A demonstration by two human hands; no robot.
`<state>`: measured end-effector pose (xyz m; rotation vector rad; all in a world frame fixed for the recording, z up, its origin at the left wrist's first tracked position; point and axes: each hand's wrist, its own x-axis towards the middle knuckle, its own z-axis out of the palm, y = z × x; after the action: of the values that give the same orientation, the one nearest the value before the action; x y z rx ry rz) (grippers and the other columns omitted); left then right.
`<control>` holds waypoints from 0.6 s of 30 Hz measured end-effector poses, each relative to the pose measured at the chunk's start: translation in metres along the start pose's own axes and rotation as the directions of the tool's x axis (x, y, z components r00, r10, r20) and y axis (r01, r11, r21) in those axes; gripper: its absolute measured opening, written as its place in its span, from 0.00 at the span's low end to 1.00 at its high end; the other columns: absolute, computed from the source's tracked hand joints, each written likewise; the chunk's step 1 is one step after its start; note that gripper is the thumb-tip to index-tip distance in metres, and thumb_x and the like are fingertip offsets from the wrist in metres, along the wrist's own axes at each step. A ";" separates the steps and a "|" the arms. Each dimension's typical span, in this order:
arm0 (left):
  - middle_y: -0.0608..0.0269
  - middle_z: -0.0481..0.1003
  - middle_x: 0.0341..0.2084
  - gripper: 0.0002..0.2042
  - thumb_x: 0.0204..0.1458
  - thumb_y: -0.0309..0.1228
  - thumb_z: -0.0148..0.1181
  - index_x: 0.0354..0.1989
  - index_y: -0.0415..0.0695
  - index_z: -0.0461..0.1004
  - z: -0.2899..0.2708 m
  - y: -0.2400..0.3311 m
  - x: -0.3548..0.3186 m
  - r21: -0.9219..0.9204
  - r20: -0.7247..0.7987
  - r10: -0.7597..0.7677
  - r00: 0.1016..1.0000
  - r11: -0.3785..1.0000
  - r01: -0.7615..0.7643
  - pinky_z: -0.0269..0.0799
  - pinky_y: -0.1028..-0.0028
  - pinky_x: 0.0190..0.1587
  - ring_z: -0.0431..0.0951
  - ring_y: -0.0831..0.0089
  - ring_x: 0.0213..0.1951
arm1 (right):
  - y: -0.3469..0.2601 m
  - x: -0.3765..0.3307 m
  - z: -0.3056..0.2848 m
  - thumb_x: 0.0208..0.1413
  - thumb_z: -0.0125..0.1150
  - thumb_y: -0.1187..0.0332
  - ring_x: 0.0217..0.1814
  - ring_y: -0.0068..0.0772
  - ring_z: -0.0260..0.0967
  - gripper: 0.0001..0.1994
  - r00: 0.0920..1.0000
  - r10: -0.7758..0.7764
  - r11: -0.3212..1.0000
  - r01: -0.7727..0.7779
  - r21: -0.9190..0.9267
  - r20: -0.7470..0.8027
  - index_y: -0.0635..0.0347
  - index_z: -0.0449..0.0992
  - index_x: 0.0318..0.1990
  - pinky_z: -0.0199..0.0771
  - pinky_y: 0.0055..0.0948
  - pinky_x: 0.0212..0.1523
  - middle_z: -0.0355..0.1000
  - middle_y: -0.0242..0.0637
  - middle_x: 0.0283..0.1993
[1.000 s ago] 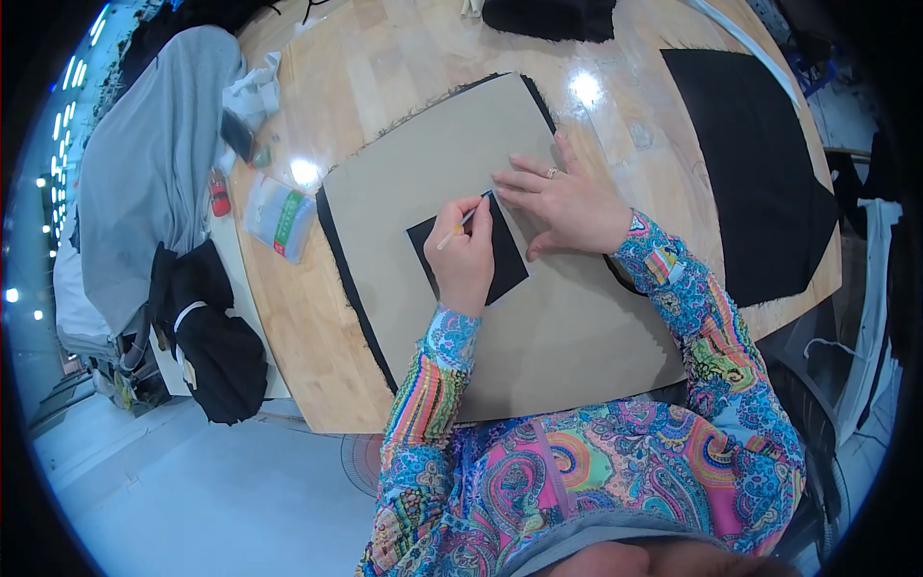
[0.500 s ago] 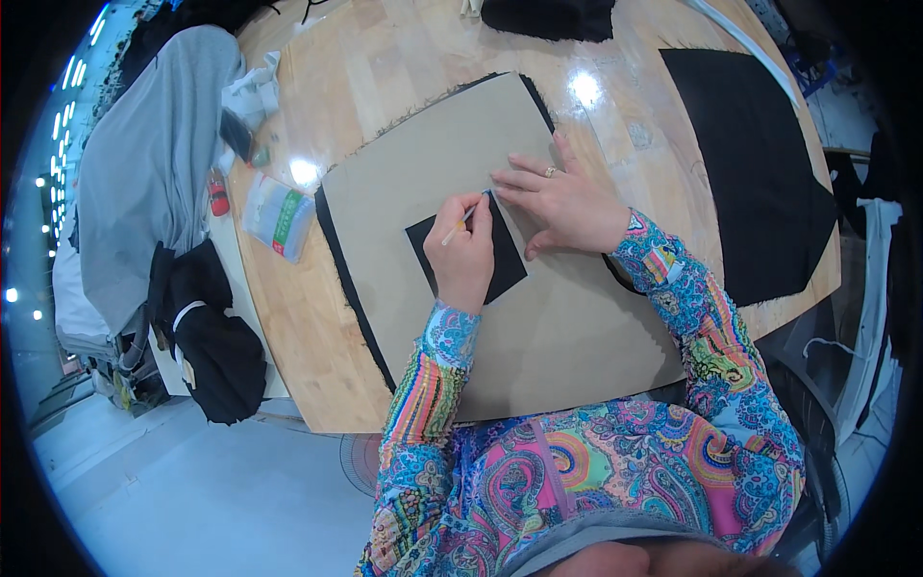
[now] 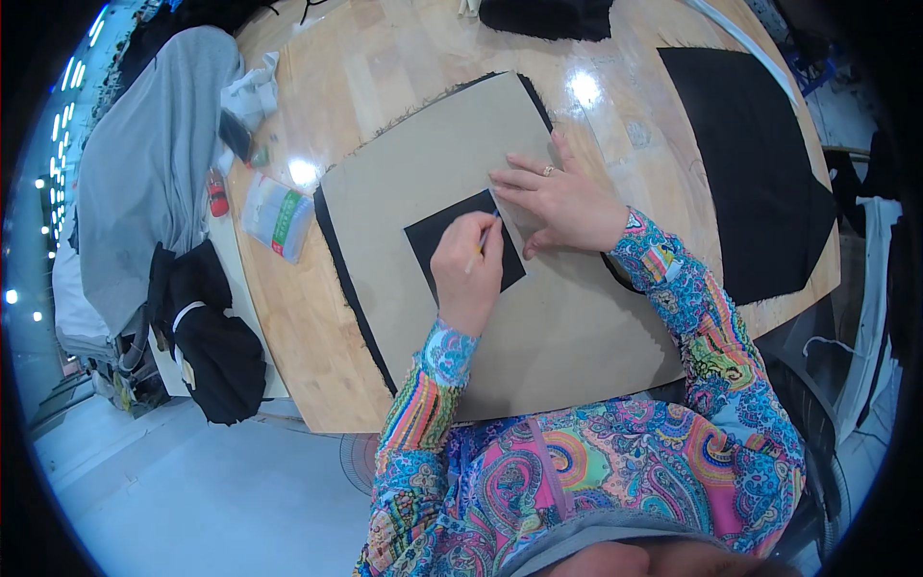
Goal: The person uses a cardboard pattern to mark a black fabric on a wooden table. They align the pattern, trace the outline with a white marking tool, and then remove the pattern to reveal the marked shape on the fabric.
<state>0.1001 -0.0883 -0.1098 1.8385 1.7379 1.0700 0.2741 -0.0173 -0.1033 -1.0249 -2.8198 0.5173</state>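
Note:
A beige card-like sheet [image 3: 538,337] lies on a frayed black fabric piece [image 3: 332,260]. In its middle shows a black square [image 3: 433,234]; whether it is a cut-out opening or a patch I cannot tell. My left hand [image 3: 468,264] is closed around a slim pale pen [image 3: 474,255], its tip at the square's right edge near the upper corner. My right hand [image 3: 569,204] lies flat on the sheet, fingers spread, just right of that edge.
Another black fabric piece [image 3: 750,183] lies at the table's right, and folded black cloth [image 3: 548,17] at the far edge. Left are a plastic packet [image 3: 279,219], a red small object [image 3: 218,192], a phone-like dark object [image 3: 234,135] and draped grey cloth [image 3: 154,173].
My left hand with the pen has moved slightly toward me and to the right, along the square's right edge. My right hand has stayed in place.

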 end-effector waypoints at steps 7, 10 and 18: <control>0.55 0.75 0.27 0.03 0.48 0.22 0.61 0.29 0.38 0.73 -0.020 0.023 -0.034 -0.021 0.163 0.037 0.986 0.999 -0.034 0.71 0.67 0.33 0.76 0.59 0.30 | -0.001 -0.001 -0.002 0.34 0.73 0.52 0.72 0.35 0.46 0.41 1.000 0.001 1.000 0.000 0.018 -0.016 0.57 0.65 0.59 0.32 0.65 0.69 0.58 0.32 0.65; 0.55 0.75 0.28 0.03 0.47 0.21 0.61 0.29 0.38 0.73 -0.024 0.028 -0.042 -0.042 0.219 0.033 0.975 0.999 -0.024 0.71 0.66 0.34 0.76 0.58 0.31 | -0.001 -0.001 -0.001 0.34 0.73 0.52 0.72 0.35 0.47 0.41 1.000 0.001 1.000 -0.001 0.022 -0.017 0.57 0.66 0.59 0.32 0.64 0.69 0.58 0.32 0.65; 0.57 0.76 0.25 0.03 0.50 0.23 0.60 0.31 0.37 0.74 -0.028 0.021 -0.033 -0.097 0.195 -0.101 0.975 0.988 0.122 0.71 0.72 0.33 0.76 0.70 0.29 | -0.001 -0.002 -0.001 0.35 0.73 0.51 0.72 0.34 0.47 0.41 1.000 -0.003 1.000 0.003 0.008 -0.025 0.57 0.67 0.59 0.32 0.65 0.68 0.58 0.31 0.65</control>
<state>0.0952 -0.1297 -0.0848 1.6958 1.6192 0.8951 0.2752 -0.0186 -0.1021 -1.0185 -2.7947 0.5112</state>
